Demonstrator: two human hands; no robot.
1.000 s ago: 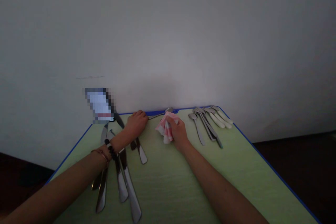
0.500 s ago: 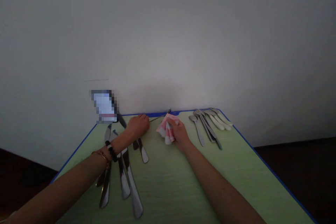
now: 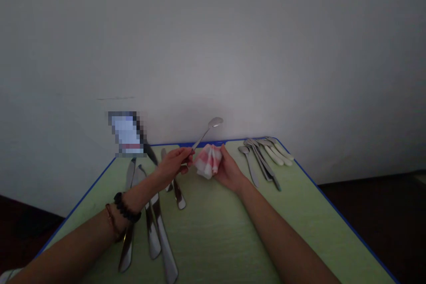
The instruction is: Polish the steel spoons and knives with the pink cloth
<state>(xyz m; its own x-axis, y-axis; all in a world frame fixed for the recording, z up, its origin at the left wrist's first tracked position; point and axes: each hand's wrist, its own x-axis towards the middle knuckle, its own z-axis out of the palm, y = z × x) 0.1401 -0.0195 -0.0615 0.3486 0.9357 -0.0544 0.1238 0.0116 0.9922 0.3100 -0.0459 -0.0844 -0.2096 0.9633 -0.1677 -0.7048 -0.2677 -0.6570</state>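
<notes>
My left hand (image 3: 175,164) pinches the handle of a metal spoon (image 3: 215,122), whose bowl points up and to the right in front of the wall. Just right of it, my right hand (image 3: 229,169) grips a pink and white cloth (image 3: 209,161) that hangs in folds. The cloth is close to the left fingertips; whether they touch I cannot tell. Beneath my left forearm lie several table knives (image 3: 163,235) with shiny handles, partly covered by the arm. One shorter piece (image 3: 179,195) lies by my left hand.
At the right back lie a single spoon (image 3: 249,166), a bunch of metal cutlery (image 3: 266,166) and some white-handled pieces (image 3: 282,156). A blurred phone (image 3: 126,133) leans on the wall at the left back. The green table (image 3: 216,239) has a blue edge and stands against the wall.
My left hand has lifted the spoon off the back of the table and tilted its bowl upward. My right hand has turned, with the cloth still in it.
</notes>
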